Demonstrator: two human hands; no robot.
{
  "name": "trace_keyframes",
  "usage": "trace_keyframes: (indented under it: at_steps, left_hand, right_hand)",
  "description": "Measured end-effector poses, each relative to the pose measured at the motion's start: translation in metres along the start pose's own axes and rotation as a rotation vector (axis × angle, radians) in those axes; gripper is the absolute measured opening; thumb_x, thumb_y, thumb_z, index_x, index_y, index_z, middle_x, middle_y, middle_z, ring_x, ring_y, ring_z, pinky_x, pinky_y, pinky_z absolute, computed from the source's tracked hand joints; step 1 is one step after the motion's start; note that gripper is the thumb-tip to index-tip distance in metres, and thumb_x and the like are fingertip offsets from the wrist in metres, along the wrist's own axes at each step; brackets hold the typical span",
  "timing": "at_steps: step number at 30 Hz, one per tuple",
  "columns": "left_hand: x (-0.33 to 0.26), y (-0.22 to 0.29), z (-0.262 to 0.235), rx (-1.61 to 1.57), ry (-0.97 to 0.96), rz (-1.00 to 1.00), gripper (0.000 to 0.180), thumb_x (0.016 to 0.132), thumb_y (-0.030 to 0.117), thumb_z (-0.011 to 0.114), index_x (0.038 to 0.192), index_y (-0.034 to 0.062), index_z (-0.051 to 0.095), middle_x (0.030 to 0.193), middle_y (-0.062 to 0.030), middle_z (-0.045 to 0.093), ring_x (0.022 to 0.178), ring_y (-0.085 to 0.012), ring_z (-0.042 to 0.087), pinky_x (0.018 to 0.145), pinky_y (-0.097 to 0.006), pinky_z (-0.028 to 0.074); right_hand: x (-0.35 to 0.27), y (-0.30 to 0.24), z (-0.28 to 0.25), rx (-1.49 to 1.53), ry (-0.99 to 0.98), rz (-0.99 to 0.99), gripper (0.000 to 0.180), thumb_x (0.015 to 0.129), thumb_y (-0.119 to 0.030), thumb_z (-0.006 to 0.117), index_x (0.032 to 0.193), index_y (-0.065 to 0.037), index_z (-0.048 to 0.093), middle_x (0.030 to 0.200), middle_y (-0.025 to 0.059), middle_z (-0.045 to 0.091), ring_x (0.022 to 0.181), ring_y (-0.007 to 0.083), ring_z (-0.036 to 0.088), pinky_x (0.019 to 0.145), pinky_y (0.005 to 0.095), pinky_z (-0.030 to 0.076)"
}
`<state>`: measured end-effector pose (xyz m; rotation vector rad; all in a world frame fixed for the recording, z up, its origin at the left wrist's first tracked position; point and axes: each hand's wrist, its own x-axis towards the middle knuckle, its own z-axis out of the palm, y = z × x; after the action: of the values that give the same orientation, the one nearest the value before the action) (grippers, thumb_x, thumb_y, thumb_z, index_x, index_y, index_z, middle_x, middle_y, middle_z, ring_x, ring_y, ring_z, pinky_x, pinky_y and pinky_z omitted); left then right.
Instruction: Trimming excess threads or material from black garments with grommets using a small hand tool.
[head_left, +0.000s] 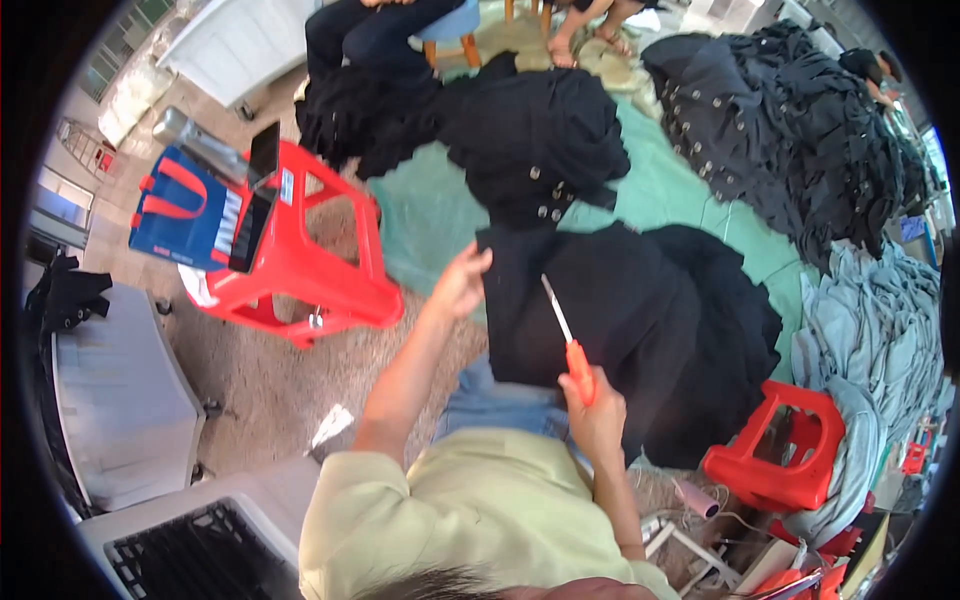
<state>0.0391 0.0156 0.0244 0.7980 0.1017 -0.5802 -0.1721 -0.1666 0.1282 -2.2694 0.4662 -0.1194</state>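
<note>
A black garment [570, 290] lies spread over my lap and reaches out to the right in folds. At its left edge my left hand [462, 284] is closed, with the cloth's border pinched at the fingertips. My right hand [598, 412] grips a slim tool with an orange handle [579, 372]. Its thin metal shaft [557, 308] points forward and slightly left above the black cloth; the exact kind of tool is unclear. Part of the handle is hidden in my fingers.
To the left, a red stool [330, 290] carries a blue bag [180, 215]. More black garments [540, 130] lie ahead on a green sheet [425, 190], with a big pile [770, 130] at far right. Grey-blue garments [870, 320] and another red stool [785, 450] are on the right. People sit ahead.
</note>
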Motion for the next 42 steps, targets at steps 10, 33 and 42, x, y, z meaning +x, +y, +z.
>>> trace_keyframes:
  at_steps: [10,33,42]
  left_hand:
    - [-0.009,0.016,-0.003,-0.023,0.051,0.109,0.023,0.095,0.019,0.053,0.106,-0.0001,0.059,0.104,-0.0088,0.066,0.095,-0.0186,0.064,0.086,-0.034,0.051]
    - [-0.051,-0.002,0.018,0.075,0.016,-0.009,0.023,0.097,0.018,0.048,0.117,0.0084,0.055,0.111,-0.0049,0.063,0.099,-0.0173,0.063,0.084,-0.035,0.052]
    - [-0.078,-0.06,0.015,-0.097,0.174,-0.379,0.04,0.09,0.032,0.06,0.121,0.0088,0.051,0.113,-0.0057,0.062,0.105,-0.0208,0.06,0.083,-0.037,0.052]
  right_hand:
    - [-0.003,-0.009,0.003,-0.082,-0.126,-0.067,0.033,0.085,-0.036,0.065,0.085,-0.004,0.058,0.059,0.0179,0.056,0.06,0.0403,0.059,0.052,0.0434,0.044]
    - [-0.01,-0.008,-0.03,-0.18,-0.146,-0.108,0.031,0.082,-0.037,0.068,0.085,-0.007,0.06,0.06,0.019,0.058,0.061,0.0405,0.059,0.052,0.0442,0.045]
    - [-0.005,0.019,-0.033,0.119,0.128,-0.017,0.029,0.083,-0.028,0.069,0.098,-0.004,0.061,0.076,0.0174,0.064,0.072,0.0365,0.064,0.063,0.0393,0.049]
